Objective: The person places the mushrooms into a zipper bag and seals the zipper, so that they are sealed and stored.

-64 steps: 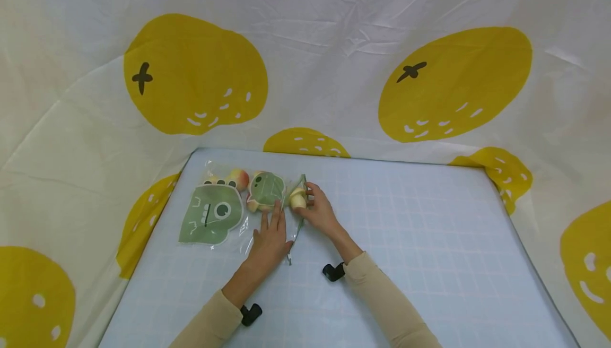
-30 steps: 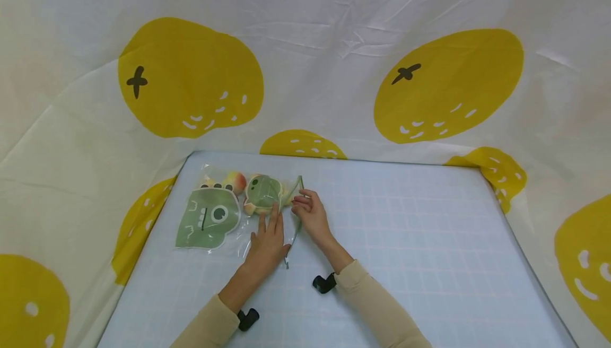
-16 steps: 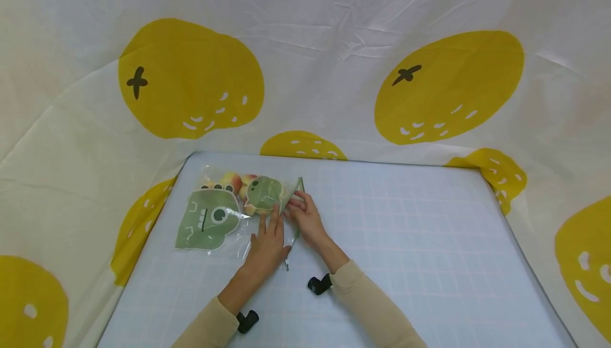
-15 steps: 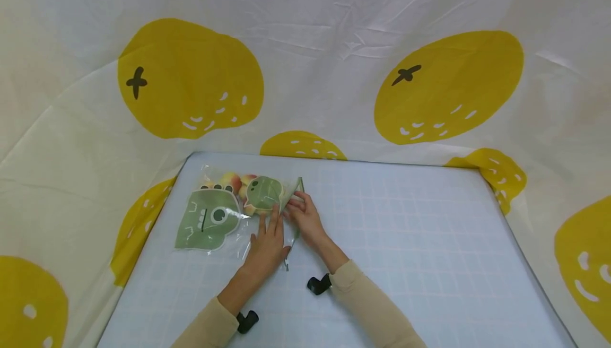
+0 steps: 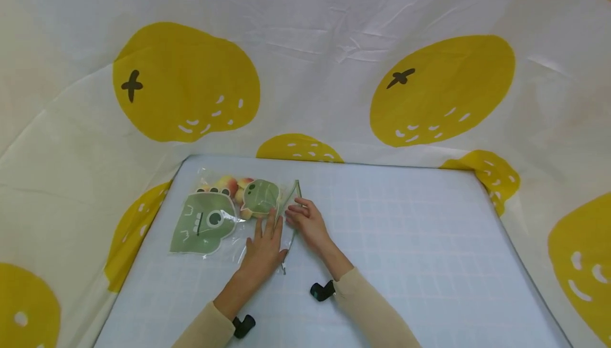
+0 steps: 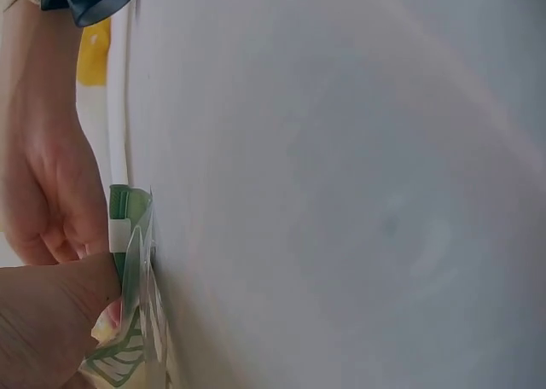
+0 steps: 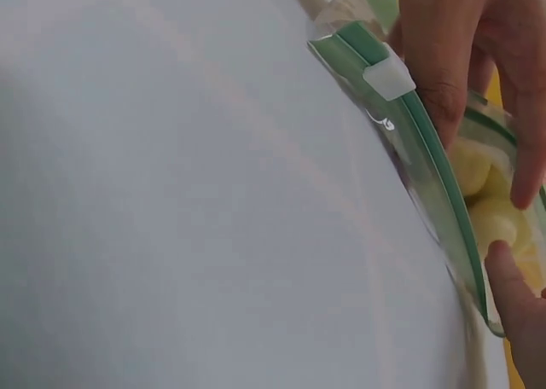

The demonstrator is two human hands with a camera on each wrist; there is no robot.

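Observation:
A clear slider zip bag (image 5: 242,242) with green dinosaur prints lies on its side at the table's left. Inside are red-and-yellow round fruits (image 5: 227,184) like peaches. Through the mouth, the right wrist view shows pale yellow rounded pieces (image 7: 495,223). My left hand (image 5: 262,252) rests on the bag with fingers straight and spread, its thumb near the green zip edge (image 7: 426,142) and white slider (image 7: 390,76). My right hand (image 5: 310,226) is at the gaping mouth, fingers loosely bent, holding no item; one fingertip is at the rim. The bag's far inside is partly hidden.
The pale blue checked table (image 5: 406,252) stretches right and forward of the hands. A white curtain (image 5: 315,72) with yellow fruit prints stands along its back and sides. Black wrist cameras (image 5: 322,290) sit beneath both wrists, close above the table.
My right hand carried a cream mushroom-shaped piece into the bag's mouth and let it go. It then reached further in and has drawn slightly back. The left hand has stayed on the bag.

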